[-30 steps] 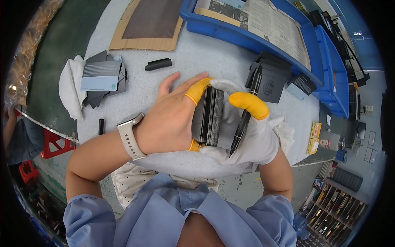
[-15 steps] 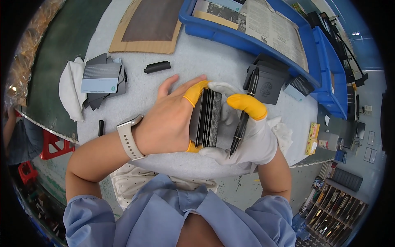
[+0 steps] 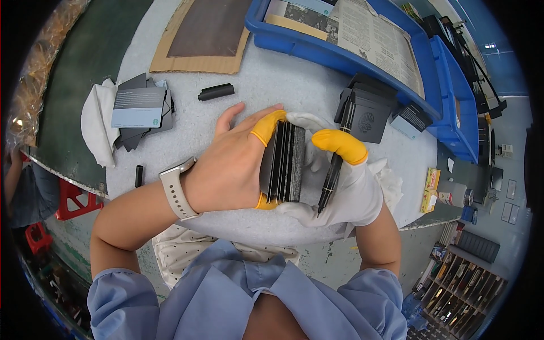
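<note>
A thick stack of dark cards (image 3: 283,161) stands on edge between my two hands. My left hand (image 3: 232,161), with yellow finger cots and a watch on the wrist, is closed around the stack's left side. From the other side my right hand (image 3: 351,187), in a white glove with a yellow cot on one finger, grips the same stack. A black marker pen (image 3: 334,173), its tip pointing down toward me, is also held in the right hand. Its black cap (image 3: 139,175) appears to be the small cylinder left of my wrist, though I cannot tell for sure.
Grey and light-blue cards (image 3: 137,107) lie beside a white cloth (image 3: 99,122) at left. Another black cap-like piece (image 3: 216,92) is beyond my left hand. Dark cards (image 3: 371,110) lie against a blue tray (image 3: 340,54). Cardboard (image 3: 198,64) lies at the back; yellow boxes (image 3: 430,190) stand right.
The cards' edges have fanned slightly apart toward the left in my hands. Otherwise both hands and the marker pen stay nearly where they were.
</note>
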Tool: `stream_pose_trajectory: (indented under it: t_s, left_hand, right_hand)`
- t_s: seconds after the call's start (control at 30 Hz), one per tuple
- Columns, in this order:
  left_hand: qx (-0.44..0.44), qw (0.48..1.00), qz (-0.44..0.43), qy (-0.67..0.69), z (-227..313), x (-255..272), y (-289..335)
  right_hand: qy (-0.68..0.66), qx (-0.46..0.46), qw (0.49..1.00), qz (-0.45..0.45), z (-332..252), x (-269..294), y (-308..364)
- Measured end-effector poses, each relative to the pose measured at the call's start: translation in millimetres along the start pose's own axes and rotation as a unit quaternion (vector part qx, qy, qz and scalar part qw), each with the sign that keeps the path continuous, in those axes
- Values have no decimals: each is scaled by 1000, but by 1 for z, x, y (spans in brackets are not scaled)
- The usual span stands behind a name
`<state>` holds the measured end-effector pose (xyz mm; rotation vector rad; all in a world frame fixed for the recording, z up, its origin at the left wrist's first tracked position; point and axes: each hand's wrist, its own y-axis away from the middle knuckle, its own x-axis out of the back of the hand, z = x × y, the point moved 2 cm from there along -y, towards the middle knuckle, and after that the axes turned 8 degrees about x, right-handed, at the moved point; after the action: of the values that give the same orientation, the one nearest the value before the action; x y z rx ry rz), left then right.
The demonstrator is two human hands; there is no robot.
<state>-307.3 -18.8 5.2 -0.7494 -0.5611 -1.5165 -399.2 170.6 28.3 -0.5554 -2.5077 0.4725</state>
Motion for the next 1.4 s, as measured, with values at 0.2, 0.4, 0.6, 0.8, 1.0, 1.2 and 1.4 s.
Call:
stream_pose_trajectory:
  t_s: [0.2,0.4,0.6,0.8,1.0,1.2,1.4]
  left_hand:
    - [5,1000,1,-2,0,0,0]
    - [7,1000,5,7,1,1,0]
    - [9,1000,0,3,3,2,-2]
    - [-4,999,28,19,-1,0,0]
    - [5,1000,2,20,-1,0,-3]
    - [16,1000,5,23,-1,4,0]
    - [3,999,28,44,2,4,-3]
  right_hand:
    - [18,16,1000,3,0,-2,-1]
    - [50,4,999,-1,-4,-1,0]
    - [54,2,999,-10,-7,7,0]
    - [-99,-206,939,258,-18,6,18]
    - [-141,-67,893,421,-28,1,-4]
    - [1,-153,937,315,-49,3,-48]
    - [24,-123,941,313,-29,-7,-43]
